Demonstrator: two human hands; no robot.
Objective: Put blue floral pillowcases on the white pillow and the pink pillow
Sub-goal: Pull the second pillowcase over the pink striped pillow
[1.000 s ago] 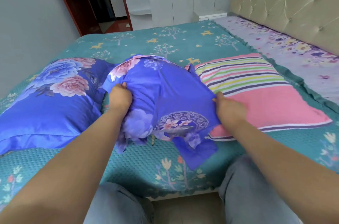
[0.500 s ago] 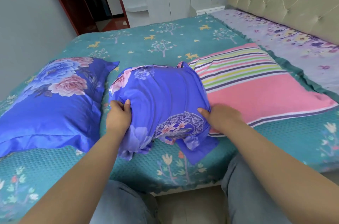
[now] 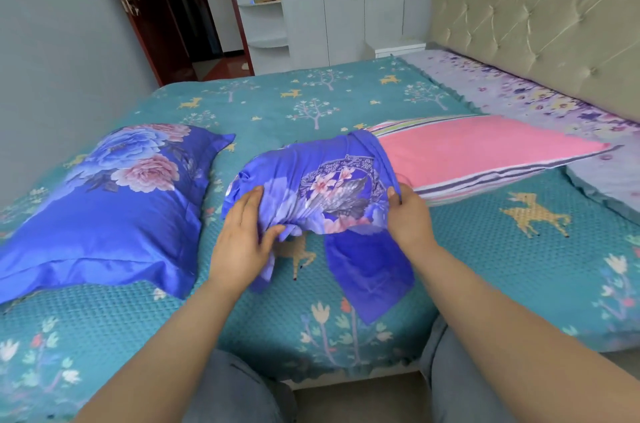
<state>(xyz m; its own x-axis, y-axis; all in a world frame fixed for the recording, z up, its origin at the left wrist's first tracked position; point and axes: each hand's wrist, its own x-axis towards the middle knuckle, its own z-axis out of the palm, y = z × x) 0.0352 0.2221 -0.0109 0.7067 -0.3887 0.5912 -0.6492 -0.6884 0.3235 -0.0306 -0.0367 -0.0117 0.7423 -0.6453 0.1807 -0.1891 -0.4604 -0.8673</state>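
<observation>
While the blue floral pillowcase (image 3: 322, 194) sits bunched over the near end of the pink pillow (image 3: 485, 152), only that end is covered; the rest of the pillow, pink with striped borders, lies bare toward the headboard (image 3: 540, 17), resting on the teal bedspread (image 3: 346, 100). A loose flap of the case hangs toward the edge of the bed.

The left hand (image 3: 242, 235) has its fingers (image 3: 254, 195) laid along the gathered cloth on its side, thumb tucked under a fold, so it holds the bunch rather than lying flat on it. The right hand (image 3: 408, 214) pinches the hem of the case at the pillow's edge, fingers curled round the cloth.

To do this step well, I judge both hands should keep hold of the open hem, one at each side, and draw it evenly along the pillow toward the far end, letting out the gathered cloth a little at a time. Pulling one side ahead would likely twist the case and catch a corner. The pillow's corners want seating into the closed end of the case before the hem goes further.

To the left, well apart, lies a pillow already in its blue floral case (image 3: 114, 200), so I take the task as about half done.
</observation>
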